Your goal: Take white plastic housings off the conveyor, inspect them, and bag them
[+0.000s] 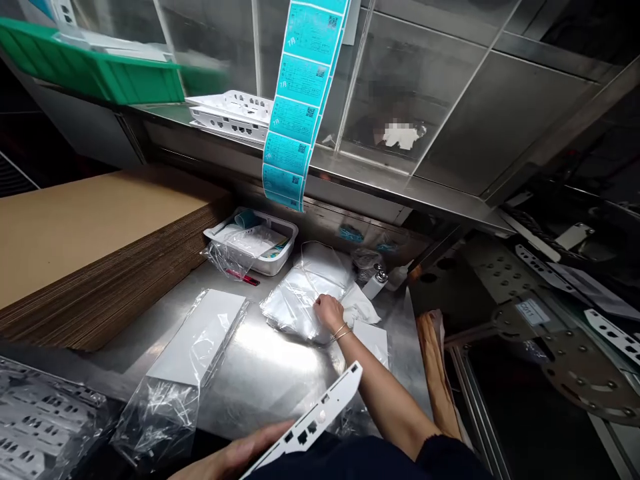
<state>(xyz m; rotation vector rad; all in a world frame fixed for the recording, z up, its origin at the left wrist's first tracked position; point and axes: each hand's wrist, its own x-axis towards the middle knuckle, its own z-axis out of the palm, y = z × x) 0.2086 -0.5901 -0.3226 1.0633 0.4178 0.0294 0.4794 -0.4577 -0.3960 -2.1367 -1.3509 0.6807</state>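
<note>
In my left hand (250, 448), low in the picture, is a white plastic housing (327, 408) with port cutouts along its edge, tilted up close to my body. My right hand (330, 313) reaches forward, its fingers closed on a clear plastic bag at the near side of a stack of clear bags (295, 300). How many bags it pinches is hidden. Left of the stack lies a flat white panel (205, 337) partly inside a clear bag (163, 413). A white sheet or panel (373, 340) lies under my right forearm.
Stacked cardboard (100, 227) borders the steel table (260, 380) on the left; bagged white housings (45, 420) lie nearer. Behind are a white tray (273, 263), a red cutter (243, 277) and a small bottle (375, 283). Blue labels (295, 127) hang from above. Machinery (540, 320) stands right.
</note>
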